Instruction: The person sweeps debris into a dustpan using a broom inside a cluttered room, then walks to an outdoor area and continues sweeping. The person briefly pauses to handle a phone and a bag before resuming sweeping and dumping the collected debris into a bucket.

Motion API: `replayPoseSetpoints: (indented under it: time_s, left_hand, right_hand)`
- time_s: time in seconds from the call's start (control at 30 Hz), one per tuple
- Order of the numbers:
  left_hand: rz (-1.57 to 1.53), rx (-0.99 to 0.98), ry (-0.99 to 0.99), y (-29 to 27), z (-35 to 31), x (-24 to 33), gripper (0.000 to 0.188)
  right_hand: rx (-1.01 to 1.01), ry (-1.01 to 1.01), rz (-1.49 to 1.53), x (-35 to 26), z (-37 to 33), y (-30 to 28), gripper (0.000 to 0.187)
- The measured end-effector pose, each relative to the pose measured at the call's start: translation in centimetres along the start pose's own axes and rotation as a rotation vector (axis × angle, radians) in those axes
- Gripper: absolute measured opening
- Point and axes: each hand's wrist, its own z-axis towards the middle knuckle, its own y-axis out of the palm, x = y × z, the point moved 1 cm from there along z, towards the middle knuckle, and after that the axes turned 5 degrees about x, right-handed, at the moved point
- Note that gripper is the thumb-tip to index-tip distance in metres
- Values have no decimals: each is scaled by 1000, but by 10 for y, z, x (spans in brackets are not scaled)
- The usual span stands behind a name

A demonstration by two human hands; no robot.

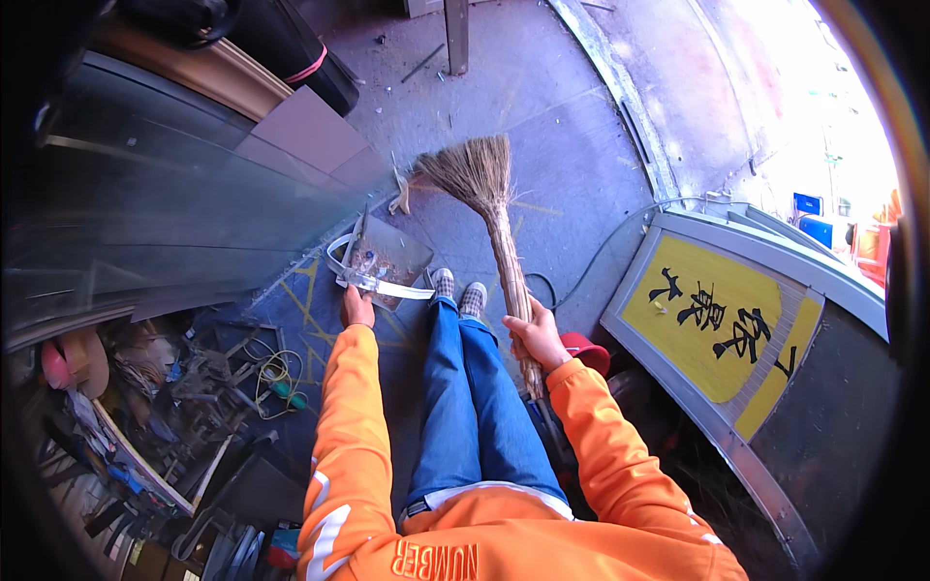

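Observation:
My right hand is wrapped round the bound handle of a straw broom. The broom slants up and away, and its fanned bristles lie over the floor ahead of my shoes. Lower left of the bristles, my left hand is closed at the near side of a grey dustpan, beside a white strip that crosses it. Small debris and scraps lie inside the pan. A pale crumpled scrap rests on the floor between pan and bristles.
A large glass-like panel leans on the left, with cluttered scrap and cables below it. At the right stands a yellow sign panel, near a red round object. A metal post rises ahead.

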Motion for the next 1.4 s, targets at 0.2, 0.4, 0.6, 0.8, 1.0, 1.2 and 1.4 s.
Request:
replayPoseSetpoints:
  time_s: [0.2, 0.4, 0.6, 0.8, 1.0, 1.2, 1.4]
  left_hand:
    - [38, -11, -38, 31, 15, -6, 37]
    - [5, 6, -31, 26, -1, -9, 36]
    - [-50, -5, -52, 29, 0, -15, 32]
    - [58, 6, 32, 26, 5, -16, 29]
    - [-10, -16, 43, 9, 3, -19, 29]
    - [9, -15, 103, -28, -29, 7, 32]
    - [-17, -37, 320, -72, -54, 72, 27]
  right_hand:
    - [-38, 74, -188, 16, -25, -7, 65]
    - [-122, 149, -108, 5, -88, -32, 60]
    - [-28, 95, -80, -4, -47, -2, 58]
    - [-101, 111, -108, 17, -28, 14, 51]
    - [-158, 260, -11, -20, -128, -17, 43]
    - [-14, 264, 188, -49, -202, -42, 31]
    - [-86, 307, 833, -35, -232, -110, 35]
